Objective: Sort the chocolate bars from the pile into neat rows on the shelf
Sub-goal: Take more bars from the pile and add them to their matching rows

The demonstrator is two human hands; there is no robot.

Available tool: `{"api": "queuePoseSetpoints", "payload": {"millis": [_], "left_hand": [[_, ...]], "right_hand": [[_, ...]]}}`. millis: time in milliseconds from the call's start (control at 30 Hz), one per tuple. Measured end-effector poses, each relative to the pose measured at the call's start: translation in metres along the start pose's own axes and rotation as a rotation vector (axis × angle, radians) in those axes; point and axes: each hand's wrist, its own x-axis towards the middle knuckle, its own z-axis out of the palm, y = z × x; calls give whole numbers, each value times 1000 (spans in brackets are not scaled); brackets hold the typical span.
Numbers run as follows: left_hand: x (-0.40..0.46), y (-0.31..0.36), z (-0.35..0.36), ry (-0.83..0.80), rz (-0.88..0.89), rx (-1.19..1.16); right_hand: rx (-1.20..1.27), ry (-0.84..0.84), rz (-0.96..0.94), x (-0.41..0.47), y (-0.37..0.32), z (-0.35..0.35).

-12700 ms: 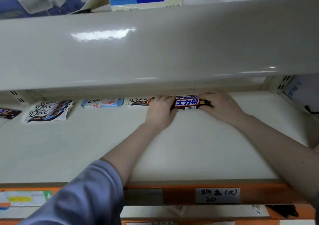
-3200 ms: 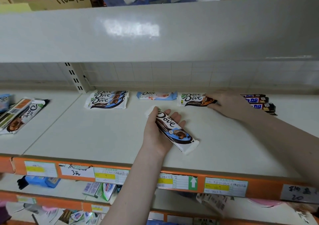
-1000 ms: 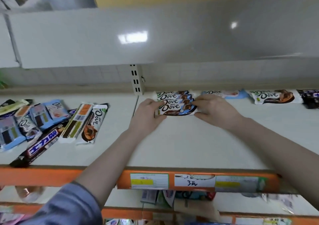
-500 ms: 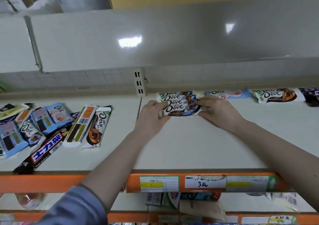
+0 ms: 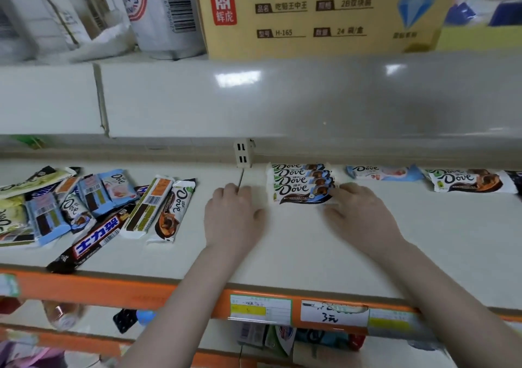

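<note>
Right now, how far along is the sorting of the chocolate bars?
Partly done. Done: a stacked row of Dove bars at the back, with a light-blue Dove bar and a dark Dove bar started beside it. In hand: nothing; the left hand is empty, the right hand touches the stack. Left: the mixed pile.

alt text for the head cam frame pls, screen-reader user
Two bare hands rest on a cream shelf: the left hand flat, the right hand touching a neat stack of Dove bars. An unsorted pile of chocolate bars lies to the left.
</note>
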Motion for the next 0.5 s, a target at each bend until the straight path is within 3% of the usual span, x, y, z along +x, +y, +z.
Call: {"api": "queuePoseSetpoints", "payload": {"millis": [133,267,500], "left_hand": [[-31,-21,-9,116,-144,-22],[-55,-56,-17,70,-297,36],[-65,-149,-29,126,-444,18]], "right_hand": [[16,-72,-57,-16,-33,7],[91,-136,-142,-23,-76,12],[200,-169,-208,-9,-161,26]]}}
